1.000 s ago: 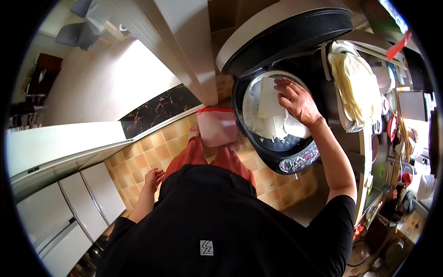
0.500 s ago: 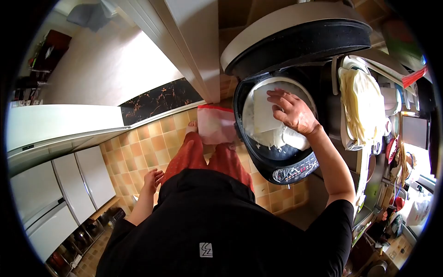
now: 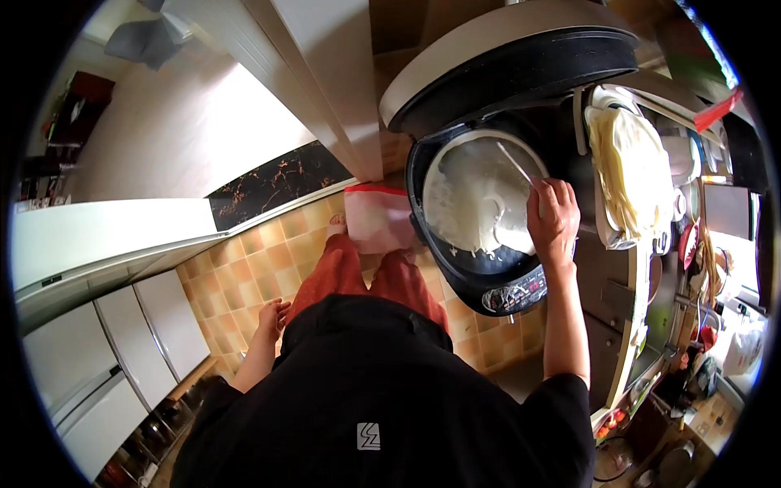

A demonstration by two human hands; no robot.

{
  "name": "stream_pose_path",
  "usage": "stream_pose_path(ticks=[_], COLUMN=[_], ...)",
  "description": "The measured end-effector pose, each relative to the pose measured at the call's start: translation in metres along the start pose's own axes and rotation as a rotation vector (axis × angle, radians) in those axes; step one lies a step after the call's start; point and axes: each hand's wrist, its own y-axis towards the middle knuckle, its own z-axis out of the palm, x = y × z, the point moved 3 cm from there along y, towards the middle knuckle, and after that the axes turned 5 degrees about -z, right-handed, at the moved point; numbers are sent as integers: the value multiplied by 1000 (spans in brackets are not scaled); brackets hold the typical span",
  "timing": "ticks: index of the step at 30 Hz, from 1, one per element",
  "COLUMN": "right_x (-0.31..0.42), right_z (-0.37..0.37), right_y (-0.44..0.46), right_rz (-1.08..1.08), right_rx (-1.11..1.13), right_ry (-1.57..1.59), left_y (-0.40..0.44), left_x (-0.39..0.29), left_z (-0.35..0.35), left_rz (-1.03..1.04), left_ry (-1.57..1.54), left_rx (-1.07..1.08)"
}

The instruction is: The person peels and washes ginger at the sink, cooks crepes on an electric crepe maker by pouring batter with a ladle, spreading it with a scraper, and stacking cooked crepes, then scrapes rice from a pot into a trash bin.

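Observation:
An electric griddle [image 3: 480, 289] with a round pan stands in front of me to the right, its thick dark lid [image 3: 521, 73] raised. A thin layer of white batter [image 3: 468, 195] covers much of the pan, with ragged drips along the near edge. My right hand [image 3: 555, 218] is over the pan's right side, fingers closed on a flat white scraper [image 3: 514, 161] seen almost edge-on. At my left hip hangs my left hand [image 3: 275, 315], fingers loosely bent and apart, with nothing visible in it.
A stack of pale yellow flat sheets [image 3: 630, 175] lies on a plate right of the griddle. A pink-white bag with a red edge [image 3: 378, 218] is by my feet. White cabinets [image 3: 138, 342] stand at left; cluttered counter [image 3: 708, 407] at right.
My right hand has moved right and toward me, and the scraper has turned from flat over the pan to nearly edge-on. More of the batter shows. My left hand stays by my hip.

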Motion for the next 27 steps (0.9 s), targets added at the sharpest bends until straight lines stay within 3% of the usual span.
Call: stream_pose_path(ticks=[3,11,27], right_x=[5,11,47], right_z=[10,35,66], right_y=[-7,-8,16], right_rz=[174,386,447], right_rx=[-57,-72,-10], right_ry=[-98,-325,-429], left_y=[10,14,58], left_x=[-28,-109,-136], left_z=[3,22,-26], left_rz=[18,128,62], left_ry=[1,37,93], left_rx=[39,163,129])
